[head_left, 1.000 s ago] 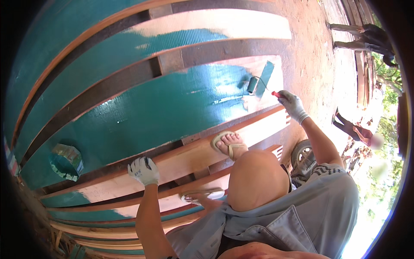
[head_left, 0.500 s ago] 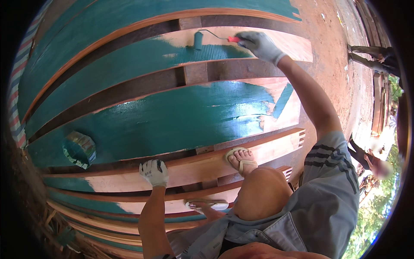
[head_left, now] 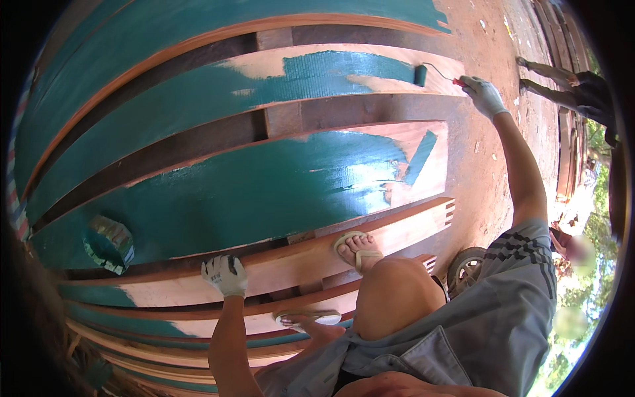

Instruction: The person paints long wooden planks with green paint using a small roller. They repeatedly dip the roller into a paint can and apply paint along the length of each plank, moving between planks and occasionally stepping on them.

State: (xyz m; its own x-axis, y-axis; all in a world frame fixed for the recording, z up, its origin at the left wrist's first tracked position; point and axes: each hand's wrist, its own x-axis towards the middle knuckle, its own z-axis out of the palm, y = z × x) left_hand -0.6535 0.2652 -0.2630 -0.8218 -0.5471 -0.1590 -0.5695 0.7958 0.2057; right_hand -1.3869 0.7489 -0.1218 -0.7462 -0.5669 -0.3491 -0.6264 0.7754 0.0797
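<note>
The right hand [head_left: 484, 96], in a pale glove, has its fingers closed around the red handle [head_left: 458, 83] of the paint roller [head_left: 421, 75]; the roller's drum lies to the left of those fingers, joined to the handle by a bent wire, near the right end of the ribbed plank [head_left: 444, 61]; the drum's long axis runs across that plank, from far edge toward near edge, roughly square to its length; the right hand is much the nearer to it, just off the plank's right end; the left hand [head_left: 225, 275], also gloved, is well apart, at the far edge of the bare plank [head_left: 297, 263], its fingers bent over that edge with the tips hidden, so I cannot tell whether they grip; between these two lies the wide plank [head_left: 433, 182], mostly green, with the paint pot [head_left: 109, 243] toward its left end.
</note>
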